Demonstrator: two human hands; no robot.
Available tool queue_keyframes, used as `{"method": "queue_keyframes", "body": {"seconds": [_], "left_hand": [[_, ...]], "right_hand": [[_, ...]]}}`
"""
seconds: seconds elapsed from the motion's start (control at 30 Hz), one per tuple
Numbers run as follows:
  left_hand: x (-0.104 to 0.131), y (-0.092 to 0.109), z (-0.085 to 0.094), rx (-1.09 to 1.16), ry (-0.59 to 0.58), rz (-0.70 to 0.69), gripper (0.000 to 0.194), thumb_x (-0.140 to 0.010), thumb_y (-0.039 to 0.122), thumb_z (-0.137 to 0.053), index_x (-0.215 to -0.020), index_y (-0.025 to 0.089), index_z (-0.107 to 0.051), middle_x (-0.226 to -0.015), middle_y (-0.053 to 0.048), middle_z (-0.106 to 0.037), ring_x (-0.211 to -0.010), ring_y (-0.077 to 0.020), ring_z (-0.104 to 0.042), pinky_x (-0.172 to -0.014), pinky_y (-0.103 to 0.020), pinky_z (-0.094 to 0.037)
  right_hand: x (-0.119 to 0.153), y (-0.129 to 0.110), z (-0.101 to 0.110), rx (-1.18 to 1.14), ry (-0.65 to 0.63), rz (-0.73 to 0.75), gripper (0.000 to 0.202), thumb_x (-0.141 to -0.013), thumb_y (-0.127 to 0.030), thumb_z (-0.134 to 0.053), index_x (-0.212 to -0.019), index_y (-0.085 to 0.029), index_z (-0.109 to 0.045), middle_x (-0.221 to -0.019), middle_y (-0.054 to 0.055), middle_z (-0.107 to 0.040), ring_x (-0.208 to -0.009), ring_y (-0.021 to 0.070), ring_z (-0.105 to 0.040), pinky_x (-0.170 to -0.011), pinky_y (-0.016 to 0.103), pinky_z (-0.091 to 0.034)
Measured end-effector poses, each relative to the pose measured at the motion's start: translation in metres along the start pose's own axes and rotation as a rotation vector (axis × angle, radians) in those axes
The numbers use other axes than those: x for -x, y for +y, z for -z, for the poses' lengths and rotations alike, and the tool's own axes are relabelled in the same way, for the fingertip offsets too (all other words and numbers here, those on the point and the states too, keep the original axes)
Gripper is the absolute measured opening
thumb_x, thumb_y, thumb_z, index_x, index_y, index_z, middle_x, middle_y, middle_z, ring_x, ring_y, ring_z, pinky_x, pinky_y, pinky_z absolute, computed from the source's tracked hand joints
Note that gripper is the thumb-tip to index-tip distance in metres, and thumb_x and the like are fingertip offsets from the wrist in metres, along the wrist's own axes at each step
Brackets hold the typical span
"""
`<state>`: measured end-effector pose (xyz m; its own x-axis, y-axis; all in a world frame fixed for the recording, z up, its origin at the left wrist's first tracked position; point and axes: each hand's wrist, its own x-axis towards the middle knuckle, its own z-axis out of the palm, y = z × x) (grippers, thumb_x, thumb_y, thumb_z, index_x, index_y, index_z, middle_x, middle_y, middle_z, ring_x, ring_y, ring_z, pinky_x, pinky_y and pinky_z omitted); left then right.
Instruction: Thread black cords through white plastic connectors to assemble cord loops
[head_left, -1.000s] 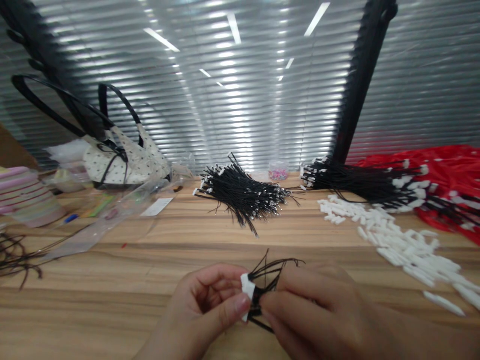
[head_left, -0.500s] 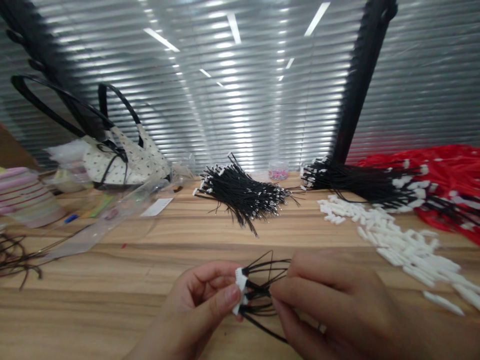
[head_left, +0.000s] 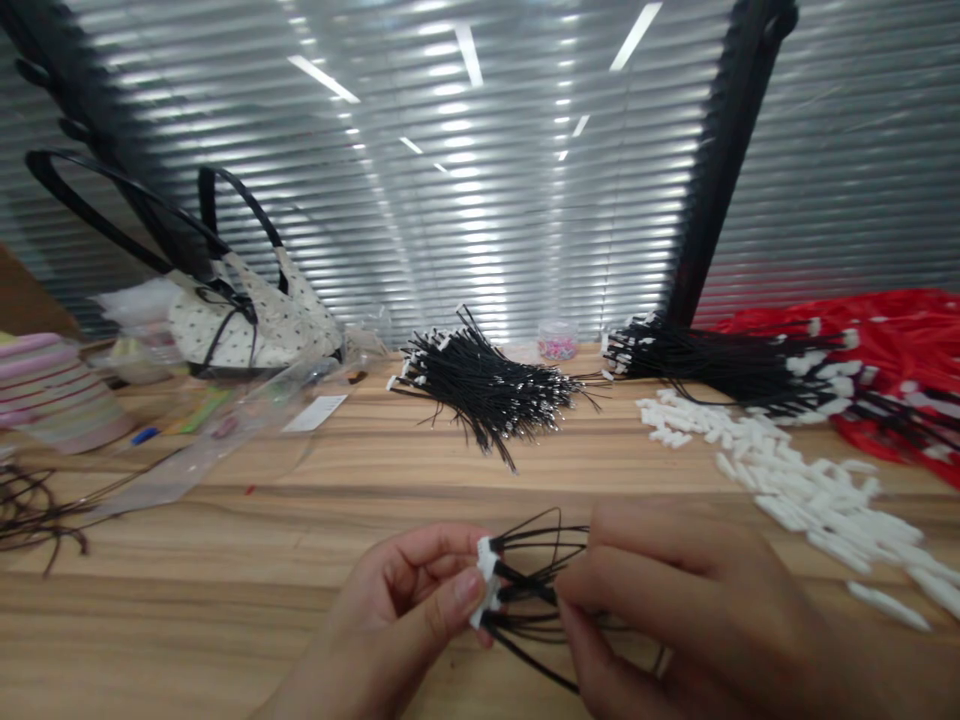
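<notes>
Between the thumb and fingers of my left hand (head_left: 409,610) is a white plastic connector (head_left: 487,580), held low and near the middle of the view. Several thin black wires (head_left: 525,582) come out of its right side. My right hand (head_left: 675,610) pinches some of these wires a short way from the connector. Its fingers cover the wire ends, so exactly which wires are gripped cannot be made out. Beyond both hands, a pile of black wires with white connectors (head_left: 487,385) lies on the wooden table (head_left: 187,610).
Loose white connector housings (head_left: 817,500) spread over the right side. Behind them lie another wire bundle (head_left: 712,365) and red cloth (head_left: 900,330). A small clear tub (head_left: 557,341) stands at the back. A dotted bag (head_left: 251,320), a striped container (head_left: 60,395) and loose dark wires (head_left: 34,510) are left.
My right hand has shifted slightly right, away from the connector, and more wire shows between the hands. My left hand and the connector have moved a little to the right.
</notes>
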<state>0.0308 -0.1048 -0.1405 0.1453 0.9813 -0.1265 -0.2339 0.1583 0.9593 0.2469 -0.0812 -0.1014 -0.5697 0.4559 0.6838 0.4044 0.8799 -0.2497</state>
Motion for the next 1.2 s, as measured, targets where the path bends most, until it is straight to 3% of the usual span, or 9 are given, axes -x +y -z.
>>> {"method": "queue_keyframes", "body": {"seconds": [0.37,0.6,0.8,0.97,1.03,1.2], "left_hand": [[0.001,-0.003,0.003,0.000,-0.004,-0.008,0.029,-0.072,0.043,-0.084,-0.091,0.021,-0.081,-0.079,-0.007,-0.076,-0.067,-0.0148,-0.062,-0.066,-0.024,-0.049],[0.006,0.004,-0.005,-0.010,0.094,0.023,0.031,-0.066,0.046,-0.087,-0.085,0.022,-0.081,-0.077,-0.005,-0.075,-0.075,-0.0177,-0.065,-0.073,-0.026,-0.051],[0.003,-0.002,0.002,-0.050,0.042,-0.019,0.030,-0.069,0.046,-0.085,-0.087,0.022,-0.081,-0.079,-0.006,-0.078,-0.072,-0.0170,-0.065,-0.071,-0.026,-0.050],[0.000,-0.002,0.003,-0.041,0.042,-0.043,0.028,-0.072,0.044,-0.084,-0.088,0.022,-0.081,-0.082,-0.006,-0.078,-0.078,-0.0183,-0.067,-0.075,-0.026,-0.051],[-0.001,-0.001,0.004,-0.035,0.037,-0.047,0.028,-0.072,0.044,-0.083,-0.089,0.022,-0.081,-0.081,-0.006,-0.077,-0.076,-0.0182,-0.066,-0.074,-0.027,-0.052],[-0.001,0.006,0.004,-0.066,0.027,-0.044,0.029,-0.076,0.045,-0.080,-0.092,0.021,-0.080,-0.086,-0.007,-0.077,-0.080,-0.0189,-0.065,-0.075,-0.027,-0.051]], "right_hand": [[-0.002,-0.001,0.006,0.033,0.024,-0.002,0.024,-0.080,-0.005,-0.053,-0.061,-0.018,-0.058,-0.055,-0.004,-0.051,-0.046,0.0060,-0.044,-0.044,0.021,-0.031],[-0.002,-0.003,0.006,-0.008,0.007,0.007,0.025,-0.080,-0.004,-0.053,-0.060,-0.017,-0.059,-0.055,-0.004,-0.052,-0.045,0.0055,-0.044,-0.043,0.021,-0.032],[-0.006,-0.006,0.010,-0.091,0.102,-0.068,0.020,-0.079,-0.005,-0.056,-0.069,-0.018,-0.066,-0.056,-0.003,-0.058,-0.048,0.0058,-0.053,-0.046,0.017,-0.039],[-0.001,-0.003,0.009,-0.068,0.033,-0.006,0.020,-0.079,-0.005,-0.057,-0.067,-0.019,-0.065,-0.055,-0.003,-0.058,-0.047,0.0066,-0.052,-0.042,0.019,-0.039],[0.000,-0.002,0.006,-0.080,0.063,0.007,0.019,-0.079,-0.006,-0.056,-0.070,-0.019,-0.066,-0.057,-0.002,-0.061,-0.048,0.0083,-0.055,-0.044,0.019,-0.042],[-0.009,0.000,0.012,-0.268,0.165,-0.186,0.013,-0.087,-0.011,-0.058,-0.086,-0.023,-0.064,-0.065,-0.001,-0.067,-0.052,0.0110,-0.063,-0.044,0.018,-0.048]]}}
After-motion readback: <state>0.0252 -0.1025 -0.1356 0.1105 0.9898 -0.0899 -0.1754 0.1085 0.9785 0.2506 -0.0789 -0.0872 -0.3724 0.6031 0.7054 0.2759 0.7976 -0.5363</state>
